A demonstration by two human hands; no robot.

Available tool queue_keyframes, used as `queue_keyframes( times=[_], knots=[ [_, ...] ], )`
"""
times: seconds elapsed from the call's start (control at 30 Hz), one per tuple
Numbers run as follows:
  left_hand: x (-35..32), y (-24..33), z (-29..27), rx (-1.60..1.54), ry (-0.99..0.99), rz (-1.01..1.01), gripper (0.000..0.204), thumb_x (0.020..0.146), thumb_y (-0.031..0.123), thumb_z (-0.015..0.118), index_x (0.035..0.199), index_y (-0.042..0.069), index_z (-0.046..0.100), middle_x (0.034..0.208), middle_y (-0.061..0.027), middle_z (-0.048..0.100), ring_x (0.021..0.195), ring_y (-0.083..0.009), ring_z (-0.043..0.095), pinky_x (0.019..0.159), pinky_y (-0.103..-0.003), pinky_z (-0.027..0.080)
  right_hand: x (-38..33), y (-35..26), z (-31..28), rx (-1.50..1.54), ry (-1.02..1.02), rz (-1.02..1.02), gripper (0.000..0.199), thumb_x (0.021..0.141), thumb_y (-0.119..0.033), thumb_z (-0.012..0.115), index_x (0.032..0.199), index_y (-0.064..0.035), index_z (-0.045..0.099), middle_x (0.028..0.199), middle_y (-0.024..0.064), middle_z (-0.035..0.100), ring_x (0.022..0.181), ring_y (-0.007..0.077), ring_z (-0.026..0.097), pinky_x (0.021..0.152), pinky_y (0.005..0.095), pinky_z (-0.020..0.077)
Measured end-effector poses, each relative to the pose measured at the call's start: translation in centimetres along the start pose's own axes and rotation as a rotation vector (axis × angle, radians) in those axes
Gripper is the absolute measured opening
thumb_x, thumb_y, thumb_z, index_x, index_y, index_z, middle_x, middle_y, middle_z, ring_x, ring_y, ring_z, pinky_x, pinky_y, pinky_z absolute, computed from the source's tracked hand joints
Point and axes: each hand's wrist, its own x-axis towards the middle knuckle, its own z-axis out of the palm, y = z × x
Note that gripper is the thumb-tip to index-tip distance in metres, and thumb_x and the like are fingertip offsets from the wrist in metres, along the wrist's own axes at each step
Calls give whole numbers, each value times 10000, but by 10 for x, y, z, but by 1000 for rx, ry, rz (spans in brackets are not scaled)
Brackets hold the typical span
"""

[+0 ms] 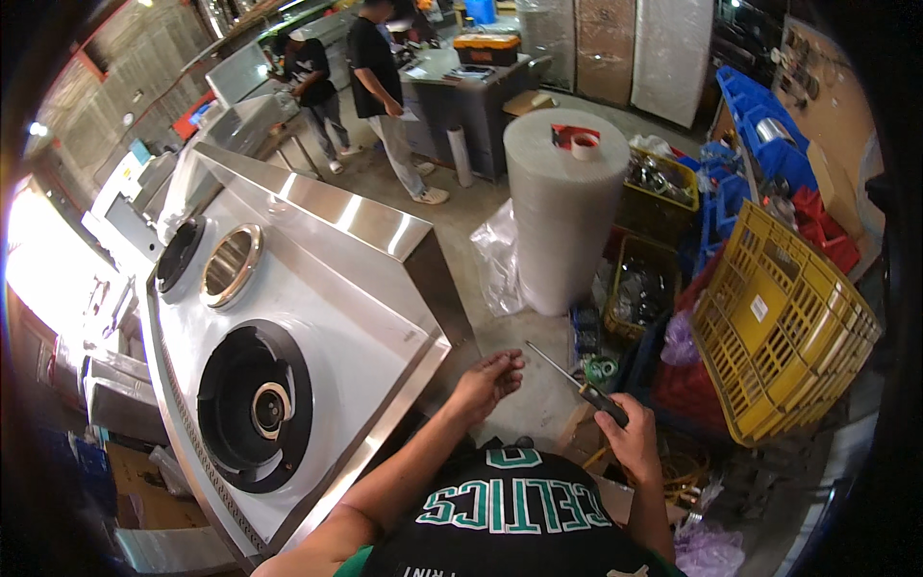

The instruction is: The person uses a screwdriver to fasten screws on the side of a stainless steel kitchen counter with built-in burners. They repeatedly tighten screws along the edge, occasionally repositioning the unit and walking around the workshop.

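Observation:
My right hand (631, 435) is wrapped round the dark handle of a screwdriver (603, 405). Its long thin metal shaft points up and left, away from me. Facing it, my left hand (488, 387) has its fingers curled and drawn together; whatever they may hold is too small to make out. The screwdriver's tip is apart from the left fingers. Left of my arms stands a stainless steel stove (361, 385), close to my left forearm. A black burner ring (300, 385) sits in its top, with a shiny metal ring (252, 252) farther back.
Beyond my hands stands a tall roll of bubble wrap (562, 212) with a tape roll (585, 146) on top. At right are a yellow crate (779, 327), blue bins (769, 130) and yellow bins of parts (663, 188). Two people (380, 87) stand near a far workbench (481, 106).

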Motion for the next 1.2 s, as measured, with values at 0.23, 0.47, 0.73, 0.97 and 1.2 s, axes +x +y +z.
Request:
queue_keyframes(
  times=[0.23, 0.47, 0.73, 0.97, 1.2],
  knots=[
    [-9, 10, 13, -138, 111, 110, 217, 1060, 253, 516, 1201, 89, 534, 1216, -107, 667, 1021, -230, 670, 850, -355, 569, 0, 2, 4, -20, -33, -74, 395, 902, -369, 731, 1047, -7, 669, 846, 150, 686, 755, 314, 689, 682, 391, 514],
    [-8, 11, 13, -169, 138, 119, 199, 1037, 229, 566, 1163, 77, 592, 1146, -97, 689, 968, -209, 683, 842, -332, 592, 1, 2, 6, -56, -56, -89, 437, 910, -409, 721, 1072, -6, 666, 854, 146, 689, 739, 284, 685, 682, 381, 517],
    [-4, 9, 10, -230, 40, 142, 192, 1035, 208, 572, 1155, 58, 586, 1104, -90, 674, 947, -188, 665, 851, -311, 585, 7, -4, 11, -61, -52, -131, 415, 923, -396, 713, 1065, -10, 659, 835, 140, 681, 720, 273, 680, 662, 364, 515],
    [-6, 12, 14, -228, 49, 142, 212, 1045, 233, 551, 1178, 71, 586, 1132, -78, 666, 967, -190, 660, 864, -311, 578, 13, -6, 13, -27, -74, -98, 380, 908, -360, 727, 1058, -17, 663, 845, 141, 681, 726, 293, 684, 656, 377, 515],
    [-10, 16, 18, -408, 52, 177, 206, 1026, 236, 579, 1200, 131, 613, 1145, -50, 684, 976, -204, 665, 912, -408, 569, 28, -14, 24, -77, 4, -215, 315, 869, -255, 750, 1072, -31, 661, 897, 143, 683, 790, 327, 675, 697, 399, 519]
  ],
)
